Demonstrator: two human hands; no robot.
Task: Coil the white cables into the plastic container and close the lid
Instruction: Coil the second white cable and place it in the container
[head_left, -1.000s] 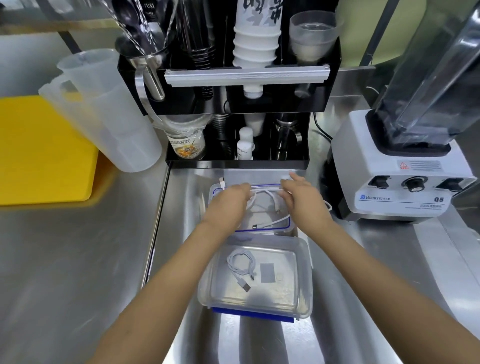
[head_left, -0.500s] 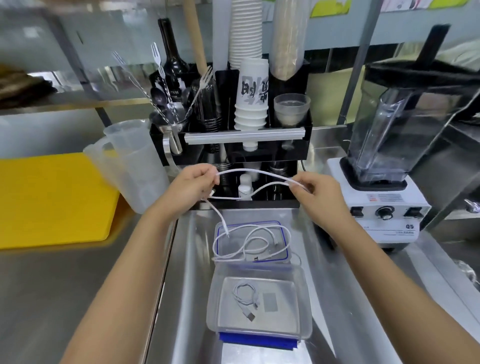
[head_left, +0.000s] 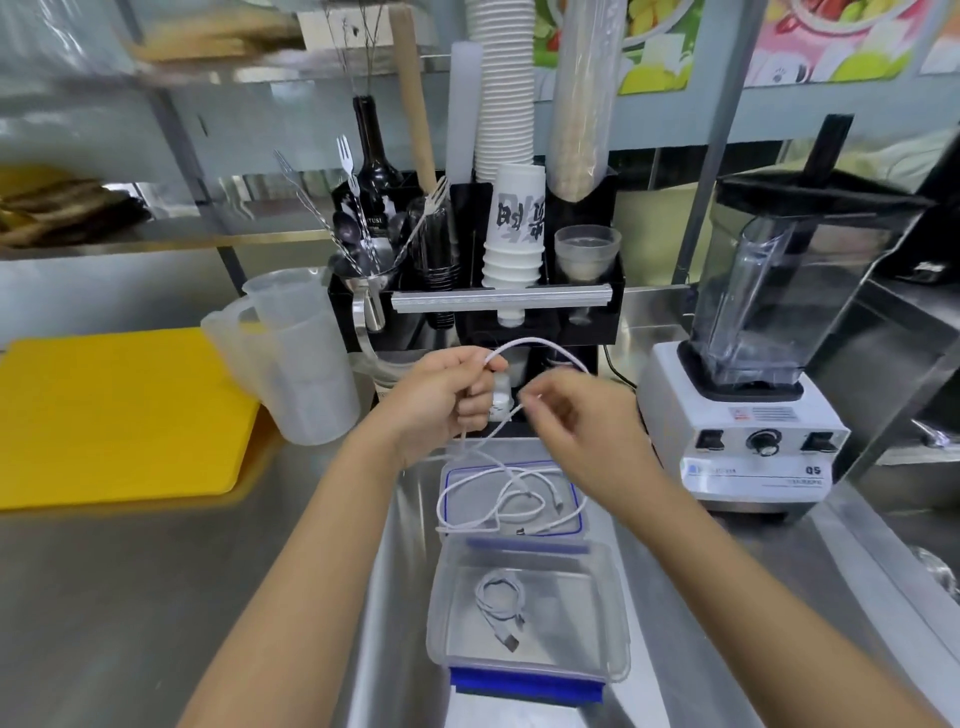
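Left hand (head_left: 448, 396) curled into a fist round a thin, smooth white cable (head_left: 540, 347), held above the brushed steel counter (head_left: 130, 597). Right hand (head_left: 582, 415) close beside it, blurred, fingertips apparently pinching the same cable, though too smeared to say for sure. Arcs in a glossy loop between the two hands, then trails down in loose, tangled turns onto a flat clear plastic lid with a blue seal line (head_left: 571, 493). Just nearer, touching that lid, a rectangular translucent plastic container with a blue clip on its near edge (head_left: 615, 613), lid off, with a small coiled white cable (head_left: 501, 605) lying on its floor. To the left, a matte yellow cutting board (head_left: 114, 415) and stacked frosted measuring jugs (head_left: 301, 364). Behind, a black organiser rack (head_left: 602, 312) crowded with ribbed paper cups and metal forks. To the right, a white blender base with a clear jar (head_left: 743, 447). Steel shelving and bright fruit posters at the back.
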